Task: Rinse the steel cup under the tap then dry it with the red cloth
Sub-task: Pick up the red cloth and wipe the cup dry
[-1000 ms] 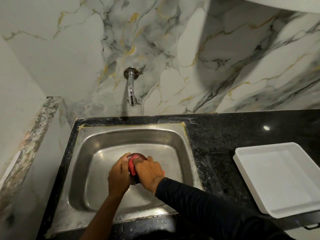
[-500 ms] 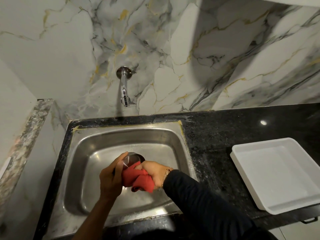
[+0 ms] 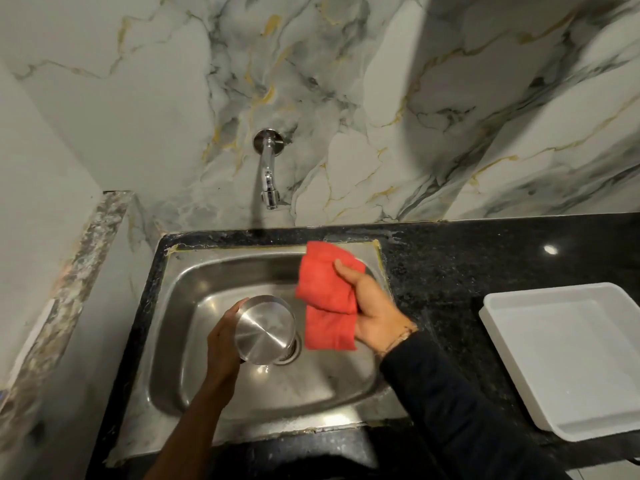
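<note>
Over the steel sink (image 3: 194, 386), we find the steel cup (image 3: 265, 330) held in the left hand (image 3: 223, 344), fingers wrapped round its side wall, its flat base turned up towards the camera and its mouth facing down above the drain. The right hand (image 3: 372, 303) grips the red cloth (image 3: 327, 296), thumb pressed over the folded fabric, which hangs clear of the cup, just beside it on the right. Cloth and cup are apart, not touching.

We note the tap (image 3: 268, 174) on the marble wall shows no visible stream. We judge the rinse complete and the drying step in hand, possibly near its end; whether moisture remains on the cup we cannot tell.

A white tray (image 3: 568, 358) lies on the black counter (image 3: 450, 265), well to the right of the sink.

The next move, in our judgement, calls for either bringing the cloth against the cup's base and wall for a final wipe, or setting both down. The inverted cup needs a firm hold, since polished steel may slip.
</note>
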Demonstrator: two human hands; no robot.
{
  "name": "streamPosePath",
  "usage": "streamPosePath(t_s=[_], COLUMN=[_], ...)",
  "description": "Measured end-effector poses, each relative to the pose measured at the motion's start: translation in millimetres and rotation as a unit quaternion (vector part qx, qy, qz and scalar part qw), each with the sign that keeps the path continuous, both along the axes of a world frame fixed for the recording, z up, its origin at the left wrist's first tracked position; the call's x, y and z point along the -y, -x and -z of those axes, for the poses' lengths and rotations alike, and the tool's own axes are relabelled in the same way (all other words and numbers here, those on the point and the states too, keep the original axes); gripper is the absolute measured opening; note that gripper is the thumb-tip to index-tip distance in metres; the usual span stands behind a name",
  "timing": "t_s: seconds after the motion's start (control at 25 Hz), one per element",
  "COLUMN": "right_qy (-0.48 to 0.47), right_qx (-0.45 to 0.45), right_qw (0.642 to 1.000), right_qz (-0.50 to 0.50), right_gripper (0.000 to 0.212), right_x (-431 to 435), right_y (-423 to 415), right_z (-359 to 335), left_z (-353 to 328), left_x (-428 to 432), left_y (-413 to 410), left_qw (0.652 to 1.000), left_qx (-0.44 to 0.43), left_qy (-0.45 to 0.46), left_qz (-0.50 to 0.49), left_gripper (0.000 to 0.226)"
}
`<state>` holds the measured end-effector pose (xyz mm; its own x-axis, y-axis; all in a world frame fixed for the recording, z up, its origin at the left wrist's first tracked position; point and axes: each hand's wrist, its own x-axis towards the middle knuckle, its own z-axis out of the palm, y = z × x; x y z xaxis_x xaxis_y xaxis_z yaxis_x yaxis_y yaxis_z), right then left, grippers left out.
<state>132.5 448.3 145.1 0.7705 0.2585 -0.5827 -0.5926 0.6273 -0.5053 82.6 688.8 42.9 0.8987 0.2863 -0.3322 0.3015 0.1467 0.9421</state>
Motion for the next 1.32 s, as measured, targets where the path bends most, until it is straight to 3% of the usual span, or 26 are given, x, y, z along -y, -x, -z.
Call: streamPosePath(t_s=[0.08, 0.16, 0.2, 0.28, 0.44, 0.52, 0.64, 0.76, 0.92, 1.12, 1.32], right_qy=[0.122, 0.272, 0.301, 0.288, 0.176, 0.161, 0.140, 0.189, 0.262, 0.190, 0.199], right_qx=[0.134, 0.215, 0.228, 0.237, 0.170, 0.157, 0.148, 0.153, 0.196, 0.136, 0.098], right_qw=[0.983, 0.936, 0.918, 0.903, 0.952, 0.964, 0.975, 0.970, 0.945, 0.972, 0.973], right_qz=[0.027, -0.058, -0.121, -0.213, -0.185, -0.141, -0.087, -0.028, -0.005, 0.011, 0.065], right_gripper=[0.020, 0.023, 0.026, 0.029, 0.031, 0.028, 0.026, 0.025, 0.032, 0.026, 0.026], right_x=[12.8, 5.5, -3.0, -22.2, -38.7, -36.8, -28.8, -32.4, -71.2, -75.0, -81.2], right_y=[-17.7, -27.8, -29.1, -23.4, -1.8, 6.5, 14.7, 10.3, 15.5, 40.5, 31.2], right_z=[-2.0, 3.7, 9.9, 29.3, 52.8, 61.6, 65.9, 54.1, 51.1, 64.7, 60.1], left_z=[-4.8, -7.8, -11.6, -14.5, -5.2, 0.3, 1.2, -1.8, -17.2, -27.5, -38.2], left_x=[-8.0, -4.4, -1.1, 2.5, -7.0, -13.6, -15.6, 0.2, 43.2, 47.2, 71.6], left_y=[-1.3, -7.3, -12.1, -19.5, -21.6, -17.3, -16.1, -18.9, -24.2, -27.1, -26.0], left_qw=[0.997, 0.990, 0.988, 0.987, 0.990, 0.993, 0.979, 0.968, 0.953, 0.913, 0.930], left_qx=[-0.035, -0.052, -0.062, -0.069, -0.072, -0.085, -0.078, -0.075, -0.085, -0.075, -0.016], left_qy=[0.035, 0.058, 0.060, 0.041, 0.027, 0.050, 0.166, 0.194, 0.156, 0.121, 0.141], left_qz=[0.062, 0.115, 0.128, 0.138, 0.122, 0.058, -0.092, -0.140, -0.247, -0.382, -0.339], left_gripper=[0.048, 0.049, 0.047, 0.033, 0.035, 0.028, 0.015, 0.040, 0.032, 0.055, 0.046])
